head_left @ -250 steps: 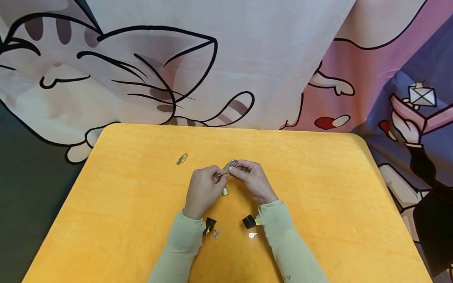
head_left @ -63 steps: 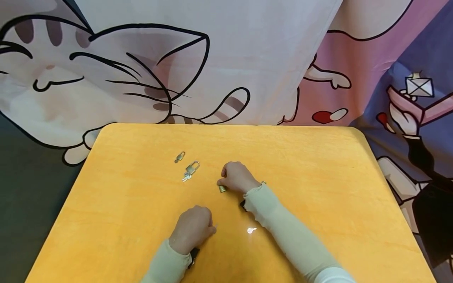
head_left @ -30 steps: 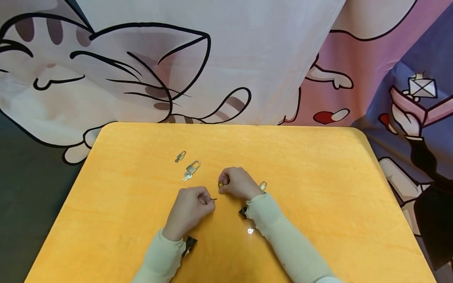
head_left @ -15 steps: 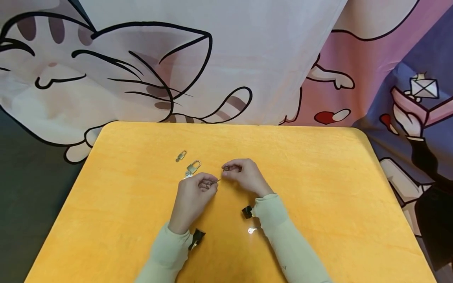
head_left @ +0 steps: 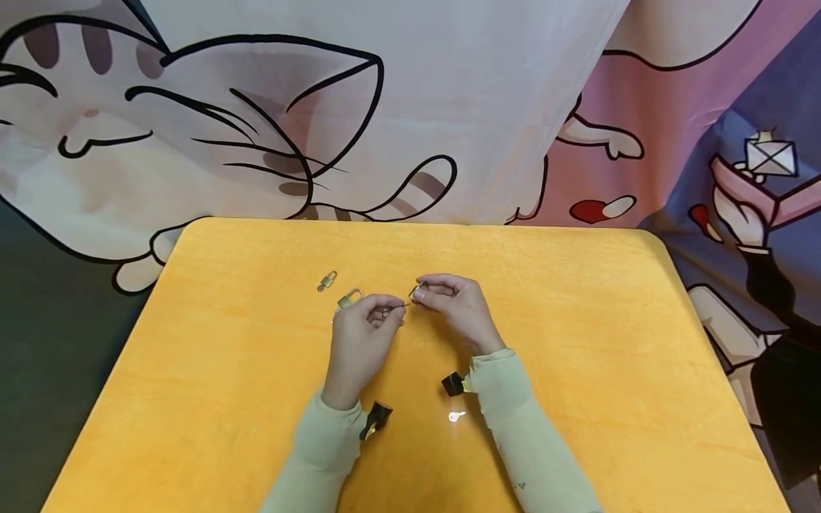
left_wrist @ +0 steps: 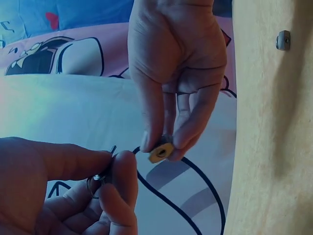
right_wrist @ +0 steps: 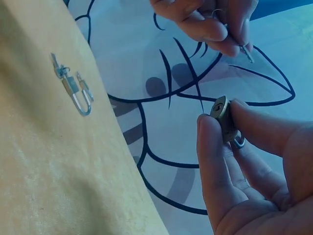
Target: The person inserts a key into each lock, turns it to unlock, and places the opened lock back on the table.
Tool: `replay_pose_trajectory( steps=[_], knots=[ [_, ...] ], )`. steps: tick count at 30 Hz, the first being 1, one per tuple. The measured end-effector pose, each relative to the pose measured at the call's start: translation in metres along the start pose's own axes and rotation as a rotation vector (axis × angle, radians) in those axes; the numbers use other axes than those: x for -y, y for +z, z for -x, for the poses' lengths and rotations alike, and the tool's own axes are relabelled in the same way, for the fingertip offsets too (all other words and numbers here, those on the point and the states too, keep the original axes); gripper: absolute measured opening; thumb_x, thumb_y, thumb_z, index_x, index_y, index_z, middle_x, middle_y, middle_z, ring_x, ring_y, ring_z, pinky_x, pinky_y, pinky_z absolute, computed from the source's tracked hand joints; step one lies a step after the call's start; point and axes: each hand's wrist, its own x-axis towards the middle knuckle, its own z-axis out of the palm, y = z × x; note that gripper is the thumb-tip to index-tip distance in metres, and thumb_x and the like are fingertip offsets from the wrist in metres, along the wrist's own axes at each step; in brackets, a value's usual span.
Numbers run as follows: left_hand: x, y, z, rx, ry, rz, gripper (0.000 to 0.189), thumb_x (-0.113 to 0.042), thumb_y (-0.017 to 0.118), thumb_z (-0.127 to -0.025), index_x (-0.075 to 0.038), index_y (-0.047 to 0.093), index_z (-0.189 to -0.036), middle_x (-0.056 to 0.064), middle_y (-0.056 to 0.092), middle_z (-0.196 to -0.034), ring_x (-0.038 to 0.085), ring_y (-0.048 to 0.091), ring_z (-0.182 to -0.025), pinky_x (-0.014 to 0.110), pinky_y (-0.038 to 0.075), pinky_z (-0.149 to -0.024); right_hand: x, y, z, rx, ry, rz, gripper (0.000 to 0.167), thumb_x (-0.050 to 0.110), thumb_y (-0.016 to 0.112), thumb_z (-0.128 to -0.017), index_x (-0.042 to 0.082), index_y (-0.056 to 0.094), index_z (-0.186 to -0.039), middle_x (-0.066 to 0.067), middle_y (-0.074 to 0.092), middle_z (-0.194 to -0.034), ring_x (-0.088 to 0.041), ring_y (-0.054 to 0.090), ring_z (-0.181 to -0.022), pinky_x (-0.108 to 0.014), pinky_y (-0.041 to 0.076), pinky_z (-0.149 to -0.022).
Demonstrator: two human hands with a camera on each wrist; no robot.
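My left hand (head_left: 355,349) pinches a small key (right_wrist: 248,55) between thumb and forefinger, a ring hanging from it. Just to the right, my right hand (head_left: 458,310) pinches a small brass padlock (right_wrist: 222,115) by its body. The padlock's keyhole faces the key; in both wrist views key and padlock are apart. Behind the left hand lies a larger padlock (head_left: 348,300), whose keys are mostly covered in the head view. Beyond it is a small padlock (head_left: 328,281). A lone key (head_left: 457,416) lies near my right forearm.
Everything is on or above a yellow table (head_left: 224,370). Another padlock (left_wrist: 283,40) rests on it in the left wrist view, hidden by the right arm in the head view. A cartoon cloth (head_left: 487,114) hangs behind the far edge.
The larger padlock, handled earlier, was set down at left. The right hand has picked up the small padlock, the left hand a key. Both hands have risen up the view and come closer together.
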Motion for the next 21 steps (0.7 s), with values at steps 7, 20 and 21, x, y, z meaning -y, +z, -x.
replay_pose_trajectory(
  steps=[7,20,21],
  knots=[
    [0.003,0.004,-0.002,-0.036,-0.009,0.024,0.009,-0.005,0.073,-0.091,-0.001,0.076,-0.098,0.004,0.074,-0.081,0.015,0.071,-0.069,0.025,0.055,-0.060,0.005,0.001,0.002,-0.017,0.040,-0.081,0.030,-0.006,0.069,-0.091,-0.010,0.065,-0.120,-0.014,0.074,-0.095,-0.022,0.073,-0.087,-0.040,0.058,-0.084],
    [0.011,0.012,-0.003,-0.064,-0.032,0.056,0.007,-0.005,0.072,-0.091,0.000,0.074,-0.096,0.009,0.073,-0.079,0.028,0.072,-0.070,0.025,0.054,-0.059,0.004,0.001,0.002,0.078,0.084,-0.124,0.036,-0.004,0.063,-0.096,-0.020,0.055,-0.127,-0.010,0.074,-0.099,-0.018,0.072,-0.088,-0.040,0.056,-0.088],
    [0.012,0.013,-0.003,-0.063,-0.037,0.059,0.006,-0.005,0.072,-0.091,-0.001,0.074,-0.096,0.009,0.073,-0.080,0.030,0.072,-0.071,0.025,0.054,-0.060,0.004,0.001,0.002,0.079,0.085,-0.122,0.037,-0.004,0.064,-0.096,-0.020,0.054,-0.127,-0.010,0.074,-0.098,-0.018,0.072,-0.087,-0.041,0.056,-0.089]
  ],
)
